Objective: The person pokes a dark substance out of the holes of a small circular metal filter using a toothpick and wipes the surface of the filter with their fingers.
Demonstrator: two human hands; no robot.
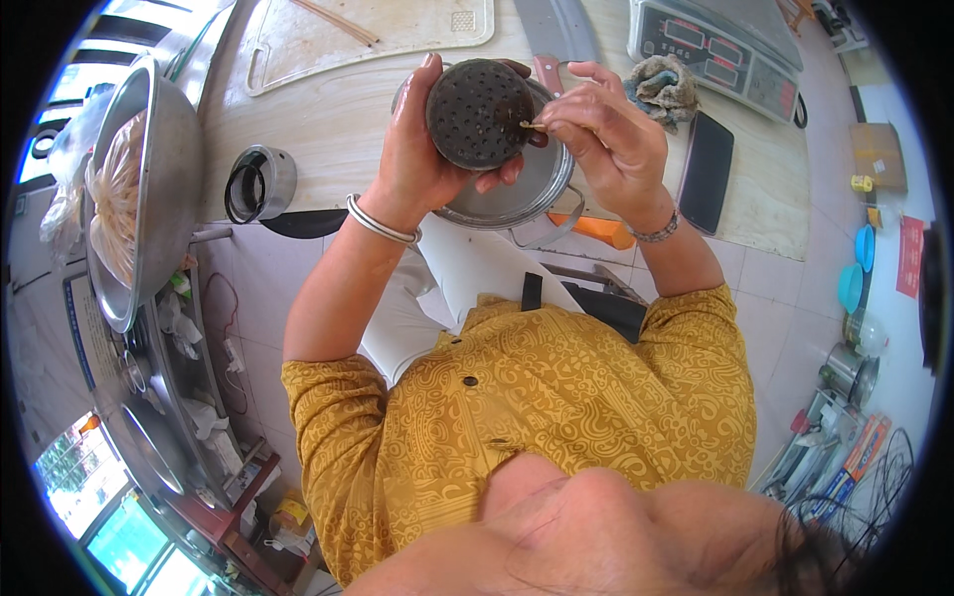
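My left hand (406,149) cradles a dark round perforated metal piece (477,115), with the thumb at its left side and the fingers beneath. Many small holes dot the face turned up to me. At its right edge, my right hand (615,138) pinches a small, thin, yellowish sliver (531,125) between thumb and fingertips. The sliver touches the dark face or lies just over it; I cannot tell whether its end is in a hole. Below both hands stands a round metal pot (499,201) with a loop handle, partly hidden by the left hand and the piece.
On the wooden table (328,141) are a metal ring (279,182), a cutting board (402,33) with chopsticks, a cleaver (559,30), a crumpled cloth (663,89), a phone (706,173) and a digital scale (715,56). A large metal basin (168,186) holding plastic bags stands left.
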